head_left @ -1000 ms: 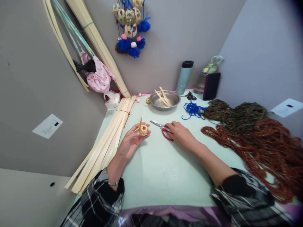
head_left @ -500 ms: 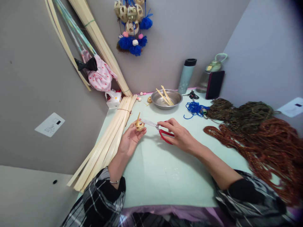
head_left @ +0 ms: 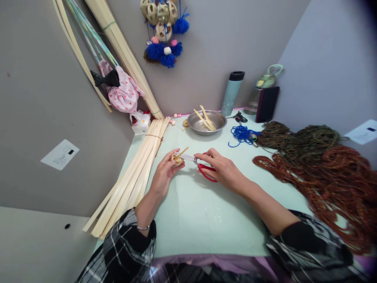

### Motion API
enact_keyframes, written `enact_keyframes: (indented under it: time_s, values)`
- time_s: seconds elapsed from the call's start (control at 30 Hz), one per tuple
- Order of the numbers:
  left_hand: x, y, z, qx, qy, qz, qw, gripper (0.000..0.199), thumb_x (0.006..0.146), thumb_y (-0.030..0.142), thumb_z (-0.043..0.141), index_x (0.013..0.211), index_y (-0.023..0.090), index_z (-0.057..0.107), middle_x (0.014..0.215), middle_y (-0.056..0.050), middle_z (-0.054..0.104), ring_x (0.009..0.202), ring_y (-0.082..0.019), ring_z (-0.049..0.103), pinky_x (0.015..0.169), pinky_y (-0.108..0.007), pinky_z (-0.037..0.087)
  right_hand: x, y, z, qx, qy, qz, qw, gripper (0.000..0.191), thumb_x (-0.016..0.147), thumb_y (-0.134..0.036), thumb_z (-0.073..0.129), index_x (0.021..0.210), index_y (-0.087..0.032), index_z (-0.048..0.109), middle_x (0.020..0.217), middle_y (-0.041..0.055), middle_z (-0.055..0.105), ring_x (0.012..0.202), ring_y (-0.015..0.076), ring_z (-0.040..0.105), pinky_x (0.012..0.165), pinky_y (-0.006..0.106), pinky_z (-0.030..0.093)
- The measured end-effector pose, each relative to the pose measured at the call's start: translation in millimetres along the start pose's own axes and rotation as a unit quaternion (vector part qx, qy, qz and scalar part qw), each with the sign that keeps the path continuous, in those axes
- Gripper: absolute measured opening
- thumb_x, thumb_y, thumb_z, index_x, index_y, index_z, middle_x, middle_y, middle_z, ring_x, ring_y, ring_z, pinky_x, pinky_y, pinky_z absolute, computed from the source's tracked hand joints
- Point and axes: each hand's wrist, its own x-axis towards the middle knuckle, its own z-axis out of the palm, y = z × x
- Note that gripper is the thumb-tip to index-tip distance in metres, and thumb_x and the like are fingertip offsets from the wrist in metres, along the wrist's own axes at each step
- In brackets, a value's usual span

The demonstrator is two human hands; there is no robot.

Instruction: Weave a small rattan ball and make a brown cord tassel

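Note:
My left hand (head_left: 165,173) is closed around a small woven bamboo ball (head_left: 177,160), holding it up over the table. One loose strip end sticks out of the ball toward the upper right. In my right hand (head_left: 219,167) are red-handled scissors (head_left: 206,172), with fingers through and around the handles. The blades point left and their tips reach the ball beside the strip; whether they touch it I cannot tell. Part of the ball is hidden by my left fingers.
Behind my hands stands a metal bowl (head_left: 203,129) with bamboo strips. Left lies a bundle of flat strips (head_left: 138,173). To the right are blue cord (head_left: 243,135), dark green cord (head_left: 306,141) and rust-brown cord (head_left: 338,188). A tumbler (head_left: 232,94) and a phone (head_left: 267,104) stand at the back.
My left hand has turned the ball, so the loose strip, upright before, now slants to the right. The scissor blades are now lower against the ball. My right hand has hardly moved.

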Motion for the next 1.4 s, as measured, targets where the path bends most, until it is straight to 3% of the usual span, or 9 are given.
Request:
enact_keyframes:
  time_s: [0.2, 0.5, 0.73, 1.0, 1.17, 1.4]
  values:
    - [-0.5, -1.8, 1.5, 0.012, 0.002, -0.001, 1.000, 0.042, 0.082, 0.021, 0.068, 0.124, 0.015, 0.067, 0.098, -0.004, 0.073, 0.088, -0.014, 0.069, 0.090, -0.030, 0.057, -2.6, -1.9, -1.5, -0.027, -0.051, -0.019, 0.998, 0.041, 0.099, -0.029, 0.055, 0.140, -0.028, 0.056, 0.103, 0.0073, 0.071, 0.075, 0.0183, 0.065, 0.062, 0.026, 0.042]
    - [1.1, -0.8, 0.2, -0.017, 0.016, -0.019, 1.000, 0.040, 0.085, 0.024, 0.069, 0.124, 0.015, 0.066, 0.109, -0.008, 0.074, 0.083, -0.014, 0.071, 0.084, -0.027, 0.058, -1.6, 6.3, 5.7, 0.030, -0.017, 0.011, 0.999, 0.035, 0.100, -0.031, 0.052, 0.134, -0.031, 0.060, 0.100, 0.0050, 0.074, 0.082, 0.0196, 0.067, 0.071, 0.027, 0.048]
    - [2.4, 1.8, -2.9, -0.029, 0.022, -0.006, 0.999, 0.046, 0.086, 0.029, 0.075, 0.130, 0.020, 0.063, 0.099, -0.004, 0.073, 0.082, -0.013, 0.071, 0.084, -0.028, 0.058, 0.9, 7.9, -2.2, 0.077, -0.059, 0.032, 0.995, 0.068, 0.090, -0.054, 0.066, 0.149, -0.030, 0.043, 0.110, 0.0102, 0.059, 0.104, 0.0288, 0.057, 0.091, 0.043, 0.050]
    - [1.4, -6.9, -3.0, 0.074, -0.037, 0.002, 0.997, 0.049, 0.082, 0.029, 0.079, 0.130, 0.026, 0.066, 0.116, -0.004, 0.068, 0.088, -0.014, 0.068, 0.092, -0.034, 0.055, -0.5, 0.7, -0.3, 0.080, -0.075, -0.005, 0.994, 0.062, 0.092, -0.056, 0.064, 0.145, -0.027, 0.049, 0.096, 0.0062, 0.055, 0.089, 0.0248, 0.057, 0.080, 0.037, 0.049]
    - [2.9, -13.2, -7.7, 0.132, -0.073, -0.023, 0.988, 0.055, 0.083, 0.036, 0.078, 0.134, 0.023, 0.064, 0.106, -0.005, 0.072, 0.082, -0.015, 0.067, 0.091, -0.035, 0.053, 0.8, 0.6, 0.1, 0.022, -0.060, -0.055, 0.996, 0.066, 0.088, -0.054, 0.070, 0.144, -0.024, 0.051, 0.103, 0.0103, 0.058, 0.094, 0.0279, 0.055, 0.080, 0.040, 0.049]
    - [1.4, -11.2, -8.8, 0.166, -0.130, -0.037, 0.977, 0.053, 0.086, 0.038, 0.075, 0.136, 0.023, 0.063, 0.121, -0.009, 0.070, 0.084, -0.016, 0.069, 0.092, -0.038, 0.053, 0.9, 2.9, -4.4, 0.035, -0.072, -0.088, 0.993, 0.065, 0.087, -0.053, 0.071, 0.144, -0.027, 0.053, 0.111, 0.0124, 0.062, 0.100, 0.0290, 0.057, 0.086, 0.043, 0.051]
